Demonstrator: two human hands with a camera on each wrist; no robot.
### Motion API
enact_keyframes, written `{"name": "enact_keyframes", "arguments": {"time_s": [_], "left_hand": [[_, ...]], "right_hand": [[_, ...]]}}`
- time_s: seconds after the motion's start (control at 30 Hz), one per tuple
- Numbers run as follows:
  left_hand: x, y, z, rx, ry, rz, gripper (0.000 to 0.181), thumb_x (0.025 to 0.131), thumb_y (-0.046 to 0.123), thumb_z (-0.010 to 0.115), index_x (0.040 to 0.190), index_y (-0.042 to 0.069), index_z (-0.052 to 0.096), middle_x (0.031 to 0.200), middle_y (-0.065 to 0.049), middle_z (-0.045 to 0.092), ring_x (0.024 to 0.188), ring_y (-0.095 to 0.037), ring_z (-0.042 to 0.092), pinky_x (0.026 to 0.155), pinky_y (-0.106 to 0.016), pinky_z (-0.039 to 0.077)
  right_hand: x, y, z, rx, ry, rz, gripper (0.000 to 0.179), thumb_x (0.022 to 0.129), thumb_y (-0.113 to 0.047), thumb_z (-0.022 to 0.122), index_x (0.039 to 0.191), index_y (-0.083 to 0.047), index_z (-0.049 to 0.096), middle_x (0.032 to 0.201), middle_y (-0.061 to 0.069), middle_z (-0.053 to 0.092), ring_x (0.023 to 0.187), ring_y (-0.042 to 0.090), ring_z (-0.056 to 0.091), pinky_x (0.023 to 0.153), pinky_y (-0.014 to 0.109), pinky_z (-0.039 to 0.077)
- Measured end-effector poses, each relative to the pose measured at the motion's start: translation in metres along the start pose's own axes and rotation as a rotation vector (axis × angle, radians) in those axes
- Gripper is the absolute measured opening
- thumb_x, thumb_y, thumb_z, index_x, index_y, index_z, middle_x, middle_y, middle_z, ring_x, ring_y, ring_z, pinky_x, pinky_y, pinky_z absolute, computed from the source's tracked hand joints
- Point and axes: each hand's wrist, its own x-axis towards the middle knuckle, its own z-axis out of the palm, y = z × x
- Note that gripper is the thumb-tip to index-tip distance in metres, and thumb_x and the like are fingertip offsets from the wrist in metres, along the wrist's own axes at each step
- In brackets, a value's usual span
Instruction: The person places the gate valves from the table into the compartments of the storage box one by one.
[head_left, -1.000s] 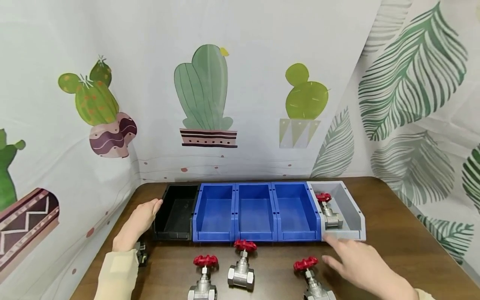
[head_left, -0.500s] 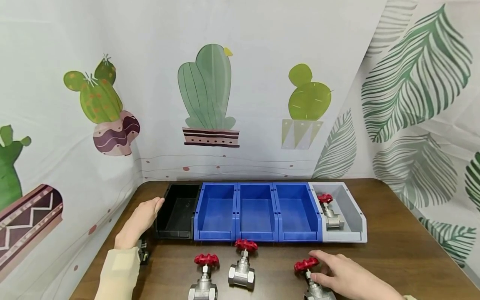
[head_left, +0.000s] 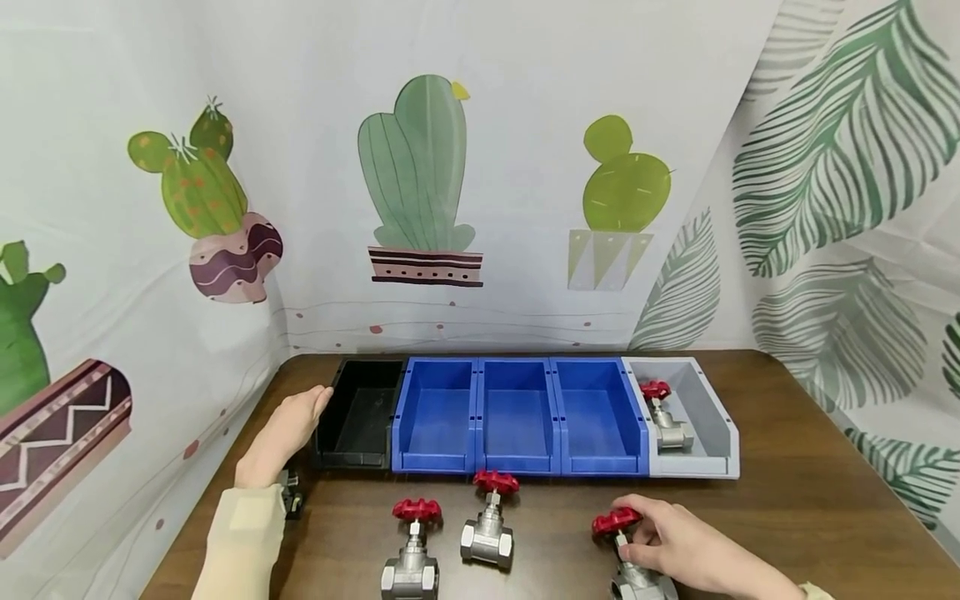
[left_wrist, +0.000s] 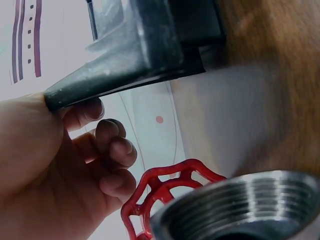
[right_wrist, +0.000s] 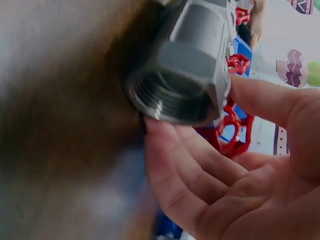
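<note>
A gate valve (head_left: 637,581) with a red handwheel lies at the front right of the table. My right hand (head_left: 678,540) grips it, thumb on one side and fingers on the other; the right wrist view shows the steel valve body (right_wrist: 192,57) between them. At the far left, my left hand (head_left: 283,432) holds the side wall of the black bin (head_left: 352,459), and in the left wrist view its fingers curl beside the bin's edge (left_wrist: 145,55). Two more gate valves stand before the blue bins, a left one (head_left: 410,575) and a middle one (head_left: 488,537).
Three blue bins (head_left: 517,463) stand in a row between the black bin and a grey bin (head_left: 712,468). Another red-wheeled valve (head_left: 670,432) lies in the grey bin. A small black object (head_left: 292,496) sits beneath the left wrist. A cactus-print cloth (head_left: 525,317) hangs behind.
My right hand has moved from the grey bin's front edge down and left to the front right valve and now grips it. The left hand stays at the black bin.
</note>
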Motion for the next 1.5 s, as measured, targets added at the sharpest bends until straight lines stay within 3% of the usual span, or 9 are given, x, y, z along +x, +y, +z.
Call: {"name": "enact_keyframes", "arguments": {"time_s": [0.17,0.43,0.8,0.97,1.23,1.5], "left_hand": [[0.001,0.002,-0.001,0.003,0.009,0.002,0.029,0.106,0.016,0.042,0.09,-0.002,0.059,0.079,-0.014,0.063,0.085,-0.044,0.063,0.076,-0.056,0.047],[0.003,0.004,-0.002,-0.007,-0.002,0.008,0.028,0.106,0.015,0.042,0.087,0.001,0.057,0.072,-0.007,0.057,0.076,-0.039,0.063,0.071,-0.052,0.048],[0.002,0.005,-0.004,-0.005,-0.011,-0.008,0.031,0.107,0.017,0.04,0.082,0.004,0.053,0.066,-0.003,0.05,0.069,-0.032,0.059,0.068,-0.05,0.047],[0.002,0.005,-0.005,-0.004,-0.027,-0.015,0.031,0.107,0.018,0.04,0.087,0.002,0.056,0.072,-0.007,0.056,0.078,-0.037,0.062,0.073,-0.052,0.047],[0.001,0.004,-0.004,0.005,-0.02,-0.002,0.029,0.107,0.016,0.041,0.092,-0.001,0.058,0.077,-0.011,0.061,0.083,-0.041,0.063,0.074,-0.054,0.048],[0.001,0.004,-0.004,0.022,-0.001,0.044,0.023,0.105,0.01,0.045,0.09,-0.002,0.058,0.073,-0.009,0.058,0.077,-0.039,0.063,0.071,-0.051,0.049]], "right_hand": [[0.001,0.004,0.003,0.104,0.007,0.028,0.039,0.089,-0.012,0.071,0.122,0.0,0.055,0.073,-0.007,0.064,0.063,0.003,0.056,0.053,0.024,0.044],[0.002,0.011,0.005,0.251,-0.01,-0.022,0.032,0.089,-0.001,0.066,0.118,0.005,0.055,0.077,0.001,0.066,0.066,0.004,0.057,0.053,0.023,0.044],[0.001,0.012,0.005,0.305,-0.021,-0.031,0.03,0.089,0.0,0.066,0.117,0.005,0.055,0.075,-0.001,0.064,0.063,0.004,0.055,0.05,0.021,0.041],[0.0,0.012,0.005,0.339,-0.027,-0.019,0.031,0.089,-0.001,0.066,0.117,0.005,0.055,0.074,-0.001,0.063,0.06,0.003,0.052,0.049,0.019,0.038],[0.002,0.007,0.004,0.36,0.014,0.041,0.03,0.09,-0.003,0.065,0.118,0.002,0.055,0.076,0.006,0.065,0.058,0.008,0.053,0.049,0.023,0.044],[0.006,-0.005,-0.006,0.284,0.055,-0.001,0.028,0.09,-0.003,0.066,0.117,0.001,0.056,0.071,0.002,0.063,0.057,0.007,0.053,0.048,0.024,0.043]]}}
